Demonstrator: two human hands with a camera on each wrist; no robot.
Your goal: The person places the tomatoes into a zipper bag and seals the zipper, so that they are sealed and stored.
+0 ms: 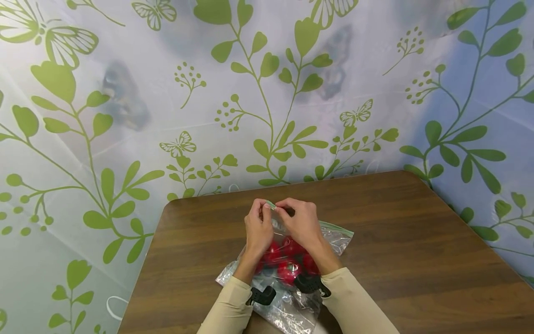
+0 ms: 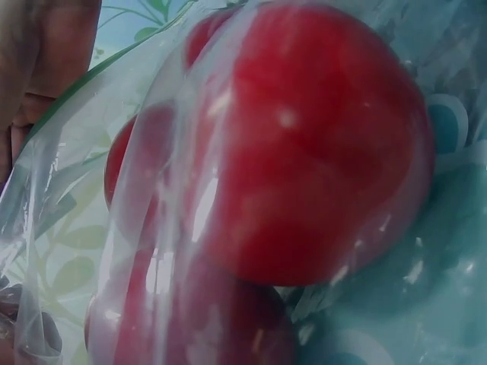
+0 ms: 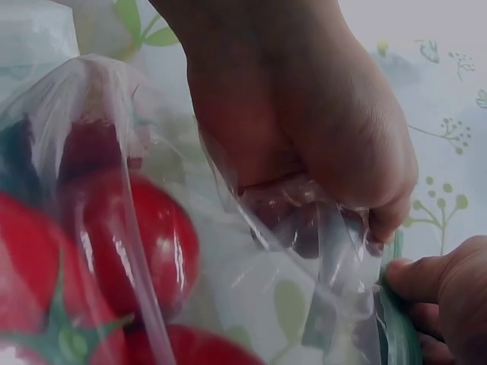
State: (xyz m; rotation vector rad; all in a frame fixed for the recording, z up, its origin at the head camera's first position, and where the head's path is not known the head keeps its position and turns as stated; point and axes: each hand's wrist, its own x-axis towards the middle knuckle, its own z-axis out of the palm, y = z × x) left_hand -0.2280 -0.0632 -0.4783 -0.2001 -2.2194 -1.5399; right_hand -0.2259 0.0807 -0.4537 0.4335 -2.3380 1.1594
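A clear zip bag (image 1: 340,239) with a green seal strip lies on the table under both forearms. Red tomatoes (image 1: 289,271) fill its middle; green stalks show on one tomato (image 3: 72,342) in the right wrist view. At the bag's far edge my left hand (image 1: 258,227) pinches the green strip between thumb and fingers. Right beside it, my right hand (image 1: 301,222) pinches the same strip, fingertips close to the left thumb. Through the plastic, a large tomato (image 2: 319,144) fills much of the left wrist view. The strip's right part runs free beyond the right hand.
The brown wooden table (image 1: 388,222) reaches back to a hanging curtain (image 1: 367,139) printed with green leaves and butterflies. Black wrist mounts (image 1: 263,295) sit at both cuffs, over the bag. A white loop (image 1: 117,306) hangs left of the table edge.
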